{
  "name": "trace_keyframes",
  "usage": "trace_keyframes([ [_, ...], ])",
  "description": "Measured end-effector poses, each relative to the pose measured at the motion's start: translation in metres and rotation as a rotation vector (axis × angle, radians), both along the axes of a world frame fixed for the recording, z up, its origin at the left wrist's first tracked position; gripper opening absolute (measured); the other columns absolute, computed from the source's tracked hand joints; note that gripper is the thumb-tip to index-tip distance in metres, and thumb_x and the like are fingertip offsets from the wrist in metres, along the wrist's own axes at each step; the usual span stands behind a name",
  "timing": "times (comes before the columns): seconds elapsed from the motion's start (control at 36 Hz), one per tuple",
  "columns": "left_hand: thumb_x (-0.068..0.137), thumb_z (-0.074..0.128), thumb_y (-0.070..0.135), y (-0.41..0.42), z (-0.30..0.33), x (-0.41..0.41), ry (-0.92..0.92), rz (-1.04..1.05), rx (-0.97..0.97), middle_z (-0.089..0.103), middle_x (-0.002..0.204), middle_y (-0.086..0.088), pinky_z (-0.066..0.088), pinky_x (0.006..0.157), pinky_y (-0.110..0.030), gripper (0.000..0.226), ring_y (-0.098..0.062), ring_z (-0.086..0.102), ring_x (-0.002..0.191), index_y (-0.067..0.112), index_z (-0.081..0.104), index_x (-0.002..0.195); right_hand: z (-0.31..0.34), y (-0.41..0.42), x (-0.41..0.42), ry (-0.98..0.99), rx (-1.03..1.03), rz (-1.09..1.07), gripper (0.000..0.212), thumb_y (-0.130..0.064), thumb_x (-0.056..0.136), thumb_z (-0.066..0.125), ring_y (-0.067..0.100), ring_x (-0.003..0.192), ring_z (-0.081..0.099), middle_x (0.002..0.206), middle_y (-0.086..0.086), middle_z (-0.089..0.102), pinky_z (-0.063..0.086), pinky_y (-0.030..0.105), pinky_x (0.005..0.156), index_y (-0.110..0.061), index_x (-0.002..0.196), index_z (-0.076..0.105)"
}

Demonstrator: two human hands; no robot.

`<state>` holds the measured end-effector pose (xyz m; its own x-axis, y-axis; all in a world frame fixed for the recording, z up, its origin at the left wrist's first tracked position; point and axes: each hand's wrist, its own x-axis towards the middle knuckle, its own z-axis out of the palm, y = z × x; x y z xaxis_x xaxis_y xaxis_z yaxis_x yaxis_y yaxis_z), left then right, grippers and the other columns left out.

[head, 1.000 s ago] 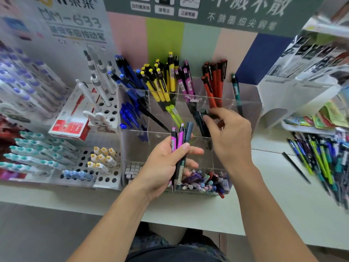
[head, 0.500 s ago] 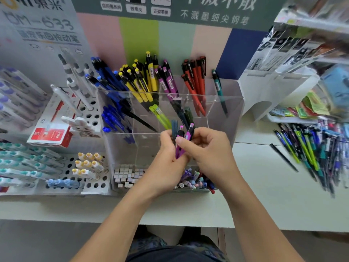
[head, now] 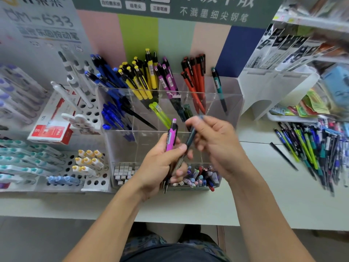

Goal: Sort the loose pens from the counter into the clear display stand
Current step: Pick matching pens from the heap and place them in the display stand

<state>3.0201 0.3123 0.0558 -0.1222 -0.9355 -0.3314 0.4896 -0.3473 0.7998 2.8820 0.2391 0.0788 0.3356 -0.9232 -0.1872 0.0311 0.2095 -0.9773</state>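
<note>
The clear display stand [head: 229, 103] sits on the counter [head: 273, 203], split into compartments; its back row holds blue pens [head: 105, 76] at the left, then yellow pens [head: 139, 80], purple pens [head: 167, 80], orange pens [head: 194, 78] and a single teal pen [head: 218, 86] at the right; a lower row holds more blue pens, two lime pens [head: 160, 114] and a few dark ones; the front tray [head: 198, 176] is full of mixed small pens and caps, with little grey blocks [head: 122, 172] in the section to its left. The left hand [head: 162, 163] grips a pink pen [head: 171, 138] upright, fingers curled round it and round other pens below; the right hand [head: 213, 142] pinches the top of a dark pen [head: 188, 142] that leans out of that bundle, though blur hides the exact fingertip hold; both hands are in front of the stand. The loose pens [head: 317, 148] lie heaped on the counter at the right, well apart from the stand.
</note>
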Motion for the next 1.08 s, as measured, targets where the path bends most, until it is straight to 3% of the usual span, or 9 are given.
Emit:
trace_keyframes([
  [0.17, 0.100, 0.060, 0.025, 0.004, -0.008, 0.012, -0.287, 0.050, 0.016, 0.062, 0.074, -0.005, 0.030, 0.035, -0.020, 0.014, -0.013, 0.042, 0.041, 0.015, 0.050, 0.098, 0.016, -0.026, -0.018, 0.195, -0.605, -0.421, 0.014, -0.011, 0.098, 0.066, 0.014, 0.068, 0.063, 0.082, -0.008, 0.067, 0.058, 0.031, 0.065, -0.017, 0.110, 0.070],
  [0.33, 0.104, 0.053, 0.020, 0.007, -0.010, 0.013, -0.328, 0.078, 0.049, 0.053, 0.072, -0.003, 0.037, 0.041, -0.024, 0.011, -0.013, 0.045, 0.048, 0.014, 0.047, 0.097, -0.021, -0.028, 0.003, 0.680, -0.818, -0.216, 0.029, -0.010, 0.094, 0.070, 0.015, 0.089, 0.068, 0.103, 0.001, 0.075, 0.055, 0.028, 0.086, -0.017, 0.122, 0.073],
  [0.44, 0.106, 0.047, 0.013, 0.011, -0.008, 0.014, -0.252, 0.058, 0.041, 0.054, 0.074, 0.001, 0.044, 0.050, -0.026, 0.006, -0.014, 0.050, 0.057, 0.010, 0.048, 0.112, -0.030, -0.022, 0.013, 0.737, -0.835, -0.181, 0.031, -0.013, 0.099, 0.063, 0.020, 0.100, 0.062, 0.113, 0.006, 0.066, 0.054, 0.038, 0.092, -0.012, 0.130, 0.069],
  [0.56, 0.104, 0.050, 0.005, 0.012, -0.011, 0.014, -0.194, 0.075, 0.028, 0.047, 0.069, 0.003, 0.037, 0.047, -0.023, 0.009, -0.010, 0.040, 0.054, 0.014, 0.052, 0.104, -0.012, -0.001, 0.020, 0.687, -0.865, -0.316, 0.030, -0.023, 0.098, 0.065, 0.006, 0.086, 0.053, 0.102, -0.001, 0.059, 0.045, 0.017, 0.080, -0.013, 0.126, 0.069],
  [0.64, 0.099, 0.057, 0.002, 0.010, -0.011, 0.014, -0.313, 0.055, -0.039, 0.046, 0.060, 0.006, 0.036, 0.046, -0.021, 0.011, -0.008, 0.041, 0.047, 0.012, 0.054, 0.095, -0.001, 0.016, 0.024, 0.564, -0.595, -0.160, 0.017, -0.034, 0.090, 0.075, 0.005, 0.063, 0.051, 0.071, 0.000, 0.062, 0.047, 0.027, 0.063, -0.018, 0.095, 0.078],
  [0.72, 0.096, 0.063, 0.004, 0.007, -0.010, 0.015, -0.477, -0.020, -0.111, 0.059, 0.062, 0.012, 0.041, 0.053, -0.024, 0.017, -0.005, 0.050, 0.051, 0.017, 0.063, 0.105, -0.005, 0.029, 0.029, 0.443, -0.303, 0.053, 0.022, -0.030, 0.088, 0.077, 0.010, 0.060, 0.049, 0.066, 0.014, 0.063, 0.047, 0.040, 0.061, -0.011, 0.077, 0.075],
  [0.83, 0.094, 0.062, 0.006, 0.007, -0.012, 0.014, -0.655, -0.035, -0.144, 0.061, 0.073, 0.004, 0.048, 0.056, -0.042, 0.020, -0.014, 0.052, 0.059, 0.022, 0.061, 0.105, -0.006, 0.030, 0.027, 0.283, -0.162, 0.050, 0.019, -0.015, 0.095, 0.069, 0.008, 0.056, 0.050, 0.057, 0.001, 0.059, 0.043, 0.025, 0.056, -0.007, 0.078, 0.073],
  [1.0, 0.094, 0.059, 0.014, 0.002, -0.008, 0.003, -0.825, -0.035, -0.206, 0.056, 0.078, 0.008, 0.051, 0.055, -0.038, 0.013, -0.005, 0.051, 0.062, 0.023, 0.050, 0.097, 0.001, 0.024, 0.017, 0.322, -0.329, 0.027, 0.021, -0.019, 0.098, 0.066, 0.021, 0.056, 0.054, 0.062, 0.010, 0.062, 0.048, 0.041, 0.058, -0.005, 0.082, 0.068],
  [1.08, 0.093, 0.065, 0.019, -0.004, -0.002, 0.000, -0.817, 0.012, -0.228, 0.055, 0.067, 0.010, 0.050, 0.056, -0.042, 0.014, -0.011, 0.052, 0.057, 0.022, 0.052, 0.090, 0.010, 0.017, 0.006, 0.244, -0.353, -0.087, 0.019, -0.017, 0.100, 0.064, 0.023, 0.055, 0.059, 0.066, 0.015, 0.065, 0.051, 0.035, 0.053, -0.006, 0.086, 0.069],
])
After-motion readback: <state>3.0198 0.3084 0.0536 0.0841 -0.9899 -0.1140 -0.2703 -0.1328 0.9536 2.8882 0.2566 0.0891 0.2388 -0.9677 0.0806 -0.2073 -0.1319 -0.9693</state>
